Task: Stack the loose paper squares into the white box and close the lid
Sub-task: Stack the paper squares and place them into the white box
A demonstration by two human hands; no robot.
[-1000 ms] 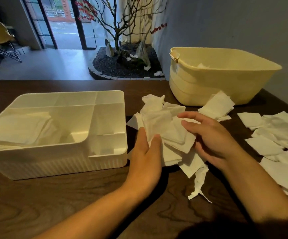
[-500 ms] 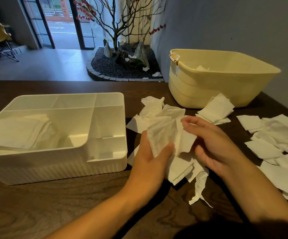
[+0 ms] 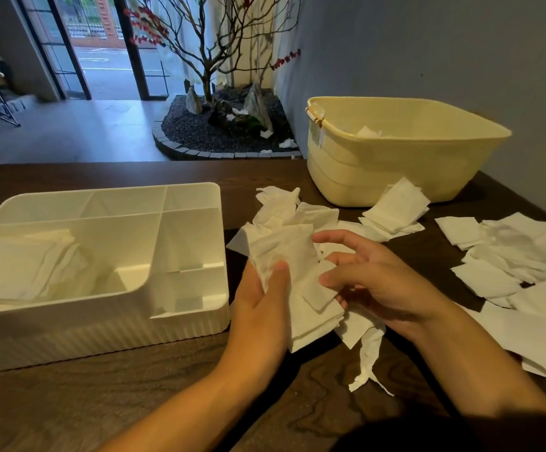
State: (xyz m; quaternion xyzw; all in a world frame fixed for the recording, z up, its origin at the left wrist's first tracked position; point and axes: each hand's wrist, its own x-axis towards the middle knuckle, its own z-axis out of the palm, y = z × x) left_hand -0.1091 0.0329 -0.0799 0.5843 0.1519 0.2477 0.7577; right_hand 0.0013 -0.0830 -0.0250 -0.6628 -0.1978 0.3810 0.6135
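2 hands work at a bundle of paper squares (image 3: 293, 256) over the dark wooden surface (image 3: 102, 396). The left hand (image 3: 258, 308) holds the bundle from below and from its left side, thumb (image 3: 276, 275) pressed across the front sheets, so it is clamped on the paper. The right hand (image 3: 373, 278) sits just right of the bundle with its fingers loosely spread and bent; the fingertips touch the edges of the sheets, and a small folded square (image 3: 319, 296) lies against its lowest finger, but I cannot tell whether it actually pinches anything. A torn strip (image 3: 368, 360) hangs from under the bundle down onto the surface.

Left of the hands stands the white box (image 3: 102, 324), open, with ribbed outer walls and several compartments. Its large left compartment already holds a stack of squares (image 3: 20, 265); the smaller compartments on its right side look bare. No lid can be made out.

More squares lie behind the bundle, another small pile (image 3: 395, 210) rests against the front of a pale yellow tub (image 3: 395, 171), and a wide scatter of squares (image 3: 519, 272) covers the right side of the surface. A scrap of paper shows inside the tub. Beyond the surface are a bare tree (image 3: 213, 60) in a gravel bed, and glass doors.
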